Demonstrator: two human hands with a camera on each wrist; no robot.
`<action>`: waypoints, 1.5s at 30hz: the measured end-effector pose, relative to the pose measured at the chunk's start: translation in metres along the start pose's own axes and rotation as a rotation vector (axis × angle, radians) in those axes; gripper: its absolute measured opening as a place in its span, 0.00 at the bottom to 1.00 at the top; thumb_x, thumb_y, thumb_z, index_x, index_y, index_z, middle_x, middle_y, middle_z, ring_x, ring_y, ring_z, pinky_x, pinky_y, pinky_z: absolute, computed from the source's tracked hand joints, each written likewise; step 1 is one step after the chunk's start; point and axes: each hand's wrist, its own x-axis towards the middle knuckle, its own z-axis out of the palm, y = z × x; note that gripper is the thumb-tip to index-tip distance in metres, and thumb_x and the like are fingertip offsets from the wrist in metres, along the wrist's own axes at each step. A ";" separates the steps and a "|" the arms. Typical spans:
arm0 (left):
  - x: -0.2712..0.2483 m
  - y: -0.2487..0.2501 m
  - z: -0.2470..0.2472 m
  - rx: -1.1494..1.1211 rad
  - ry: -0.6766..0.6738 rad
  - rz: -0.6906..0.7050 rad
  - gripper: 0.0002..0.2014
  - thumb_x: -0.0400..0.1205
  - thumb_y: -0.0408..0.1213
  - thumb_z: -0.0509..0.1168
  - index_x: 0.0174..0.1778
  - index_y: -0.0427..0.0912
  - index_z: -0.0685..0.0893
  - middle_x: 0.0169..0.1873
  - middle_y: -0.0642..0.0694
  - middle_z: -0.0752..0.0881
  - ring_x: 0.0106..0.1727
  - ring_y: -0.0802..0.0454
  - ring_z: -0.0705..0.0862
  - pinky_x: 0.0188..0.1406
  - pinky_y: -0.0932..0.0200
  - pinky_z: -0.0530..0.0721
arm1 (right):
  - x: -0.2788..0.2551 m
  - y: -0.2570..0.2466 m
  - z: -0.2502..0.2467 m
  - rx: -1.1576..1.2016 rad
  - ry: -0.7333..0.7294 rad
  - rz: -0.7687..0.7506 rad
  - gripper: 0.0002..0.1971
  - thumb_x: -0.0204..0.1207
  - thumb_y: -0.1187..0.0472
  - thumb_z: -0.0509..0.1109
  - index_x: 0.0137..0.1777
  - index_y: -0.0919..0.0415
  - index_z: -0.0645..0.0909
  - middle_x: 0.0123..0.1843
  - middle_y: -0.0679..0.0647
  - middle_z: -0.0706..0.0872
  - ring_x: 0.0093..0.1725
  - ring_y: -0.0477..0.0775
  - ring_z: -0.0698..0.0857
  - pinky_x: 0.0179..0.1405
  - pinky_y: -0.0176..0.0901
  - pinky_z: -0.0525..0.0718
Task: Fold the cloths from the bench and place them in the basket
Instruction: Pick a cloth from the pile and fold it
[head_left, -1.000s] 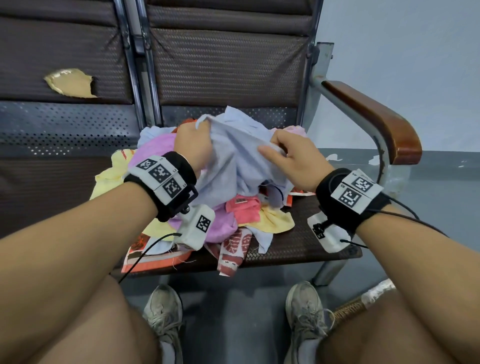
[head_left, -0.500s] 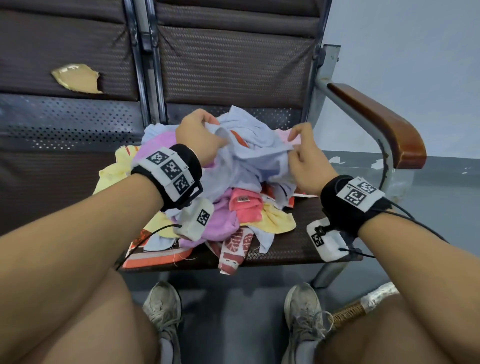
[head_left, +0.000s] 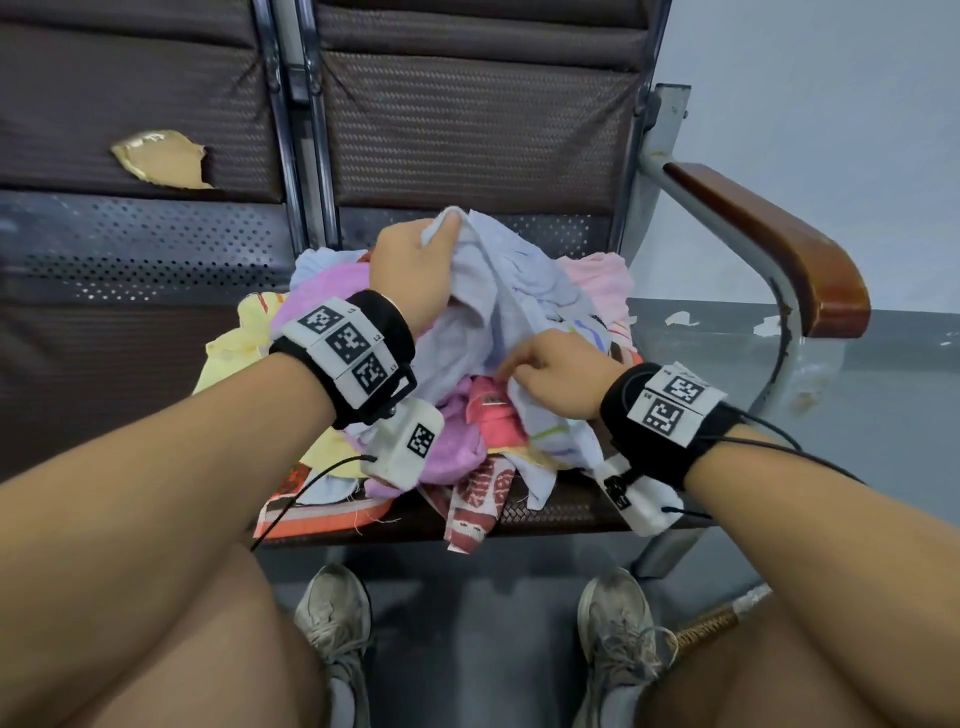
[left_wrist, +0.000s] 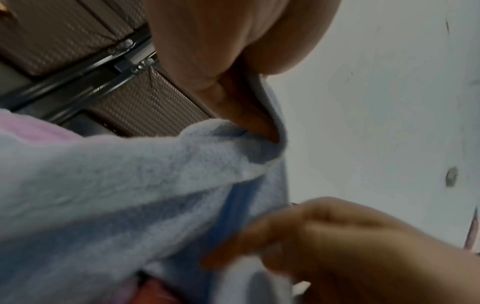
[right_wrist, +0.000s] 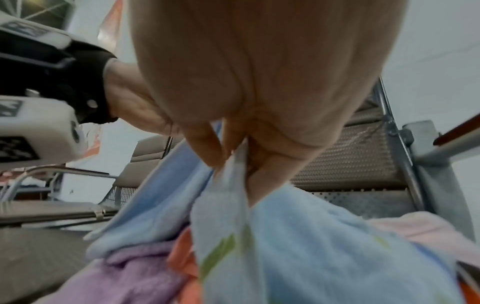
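While gripping a top corner of the blue cloth (head_left: 493, 301) in the curled fingers of the left hand (head_left: 410, 270), pinches a lower striped edge between thumb and fingers of the right hand (head_left: 558, 376). Holds the left corner up over the back of the seat and the right edge low, toward the front edge. Leaves the cloth crumpled between the two grips, draped on the pile (head_left: 452, 447) in the middle of the bench (head_left: 561, 506) seat.

Risks dragging neighbours along: lies touching the pink and purple cloths, so a quick lift could snag one and tip it over the front edge, where a red patterned piece (head_left: 478, 509) already hangs off. Risks a skewed fold too if the pinched edge is no true corner; cannot tell from the wrist views. Could also slip, with so little fabric in the right pinch. Shows no clear basket; cannot tell whether the woven thing (head_left: 709, 621) on the floor belongs to it.

Against half a second ago: has dropped the right hand from level with the left, near the back of the seat, down toward the front; has raised the left a little; has drawn the cloth out longer.
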 end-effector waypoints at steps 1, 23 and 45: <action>-0.004 0.006 0.002 -0.085 -0.016 -0.015 0.21 0.89 0.43 0.60 0.41 0.29 0.86 0.40 0.36 0.89 0.43 0.45 0.86 0.49 0.43 0.86 | 0.004 -0.004 0.002 0.083 0.056 0.004 0.14 0.81 0.55 0.64 0.39 0.58 0.87 0.38 0.53 0.86 0.41 0.55 0.82 0.49 0.45 0.80; 0.016 -0.012 -0.034 0.063 0.071 -0.078 0.16 0.82 0.43 0.56 0.43 0.34 0.82 0.45 0.30 0.88 0.50 0.31 0.89 0.50 0.34 0.89 | 0.002 0.044 -0.002 -0.268 -0.022 0.152 0.17 0.81 0.54 0.66 0.32 0.63 0.77 0.32 0.58 0.79 0.36 0.60 0.80 0.28 0.42 0.70; 0.025 0.041 -0.064 0.253 -0.017 0.109 0.18 0.78 0.47 0.55 0.35 0.38 0.82 0.37 0.47 0.82 0.43 0.45 0.78 0.43 0.46 0.79 | -0.017 0.031 -0.118 0.123 0.532 -0.008 0.22 0.88 0.45 0.57 0.54 0.59 0.88 0.52 0.50 0.89 0.54 0.47 0.84 0.55 0.38 0.75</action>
